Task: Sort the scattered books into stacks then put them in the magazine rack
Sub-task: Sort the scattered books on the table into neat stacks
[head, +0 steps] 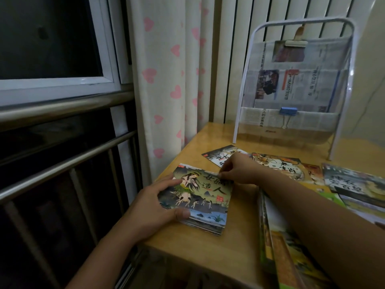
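A stack of thin picture books (206, 202) lies near the table's left edge, its top cover showing painted figures by a river. My left hand (154, 207) grips the stack's left and near sides, thumb on the front corner. My right hand (237, 168) pinches the far edge of the top cover. Loose books lie scattered beyond: one (216, 156) behind my right hand, one with a dragon (281, 165) to the right, more (354, 182) at far right. A second pile (277, 251) sits under my right forearm. The white wire magazine rack (295, 80) stands at the back.
The rack holds newspapers, with a blue binder clip (288, 111) on its lower pocket and a brush (295, 41) clipped at the top. A heart-print curtain (166, 80) hangs left of the wooden table (198, 251). Metal window rails (62, 163) run along the left.
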